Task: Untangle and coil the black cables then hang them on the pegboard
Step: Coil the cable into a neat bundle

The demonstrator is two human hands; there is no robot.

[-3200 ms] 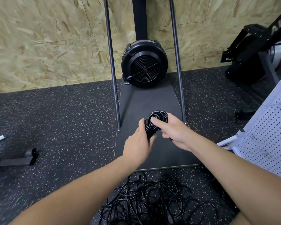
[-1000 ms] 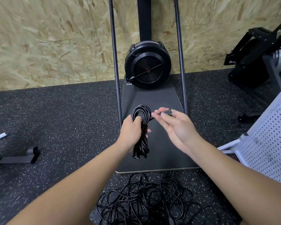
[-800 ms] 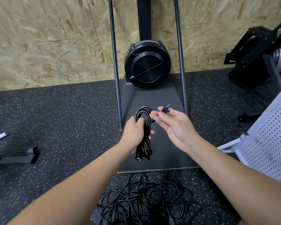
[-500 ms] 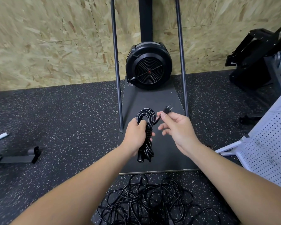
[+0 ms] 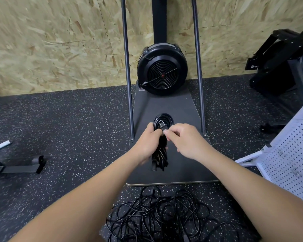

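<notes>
A coiled black cable point(image 5: 160, 154) hangs upright in my left hand point(image 5: 147, 144), which grips it around the middle; a loop shows above the fist and strands dangle below. My right hand point(image 5: 183, 139) pinches the cable's plug end point(image 5: 163, 126) and holds it inside the top loop of the coil. A tangled heap of black cables point(image 5: 164, 217) lies on the floor below my arms. The white pegboard point(image 5: 290, 159) leans at the right edge.
A black fan machine point(image 5: 162, 69) stands on a dark platform point(image 5: 180, 165) between two upright metal rods, against an OSB wall. Black gym equipment point(image 5: 278, 62) sits at the back right. A metal foot bar point(image 5: 16, 167) lies on the speckled rubber floor at left.
My right hand has carried the plug from out at the right of the coil leftward into the coil's top loop. My left hand keeps gripping the coil.
</notes>
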